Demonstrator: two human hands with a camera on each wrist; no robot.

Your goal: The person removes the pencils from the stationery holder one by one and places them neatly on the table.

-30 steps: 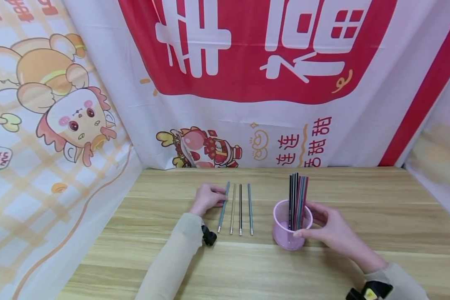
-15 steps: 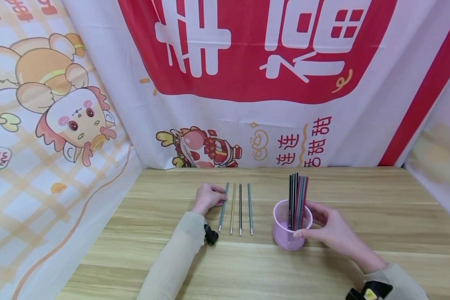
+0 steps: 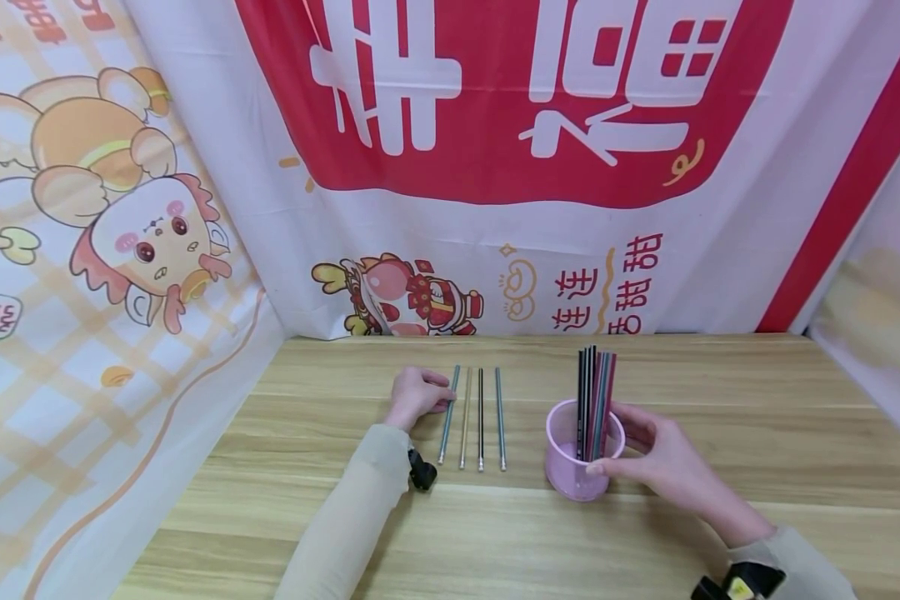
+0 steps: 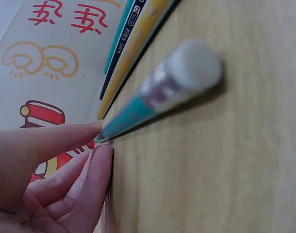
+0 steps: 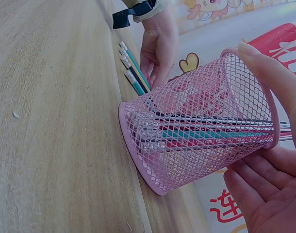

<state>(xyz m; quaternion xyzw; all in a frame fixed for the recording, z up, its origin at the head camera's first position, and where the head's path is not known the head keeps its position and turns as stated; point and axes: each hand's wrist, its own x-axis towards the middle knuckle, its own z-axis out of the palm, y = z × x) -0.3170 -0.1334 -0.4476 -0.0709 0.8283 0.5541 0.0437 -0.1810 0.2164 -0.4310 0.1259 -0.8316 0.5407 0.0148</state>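
My left hand (image 3: 414, 394) pinches the leftmost pencil, a teal one (image 3: 447, 429), between thumb and fingertips near its far end. In the left wrist view that pencil's white eraser (image 4: 199, 65) points toward the camera. To its right lie a yellow pencil (image 3: 465, 429), a black pencil (image 3: 482, 429) and a second teal pencil (image 3: 501, 425), in a row and apart. My right hand (image 3: 660, 454) grips the rim of a pink mesh pencil cup (image 3: 570, 483), thumb at the near side. Several dark, teal and maroon pencils (image 5: 211, 133) stand inside it, eraser ends down.
A wooden table (image 3: 510, 542) carries everything. Behind it hangs a white and red printed cloth (image 3: 480, 275), with another patterned cloth (image 3: 120, 358) along the left side. Bare tabletop lies between the pencil row and the cup.
The leftmost teal pencil's eraser end has shifted slightly right and away, with small shifts at its far end. My left forearm moved a little right. The right hand and cup have stayed put.
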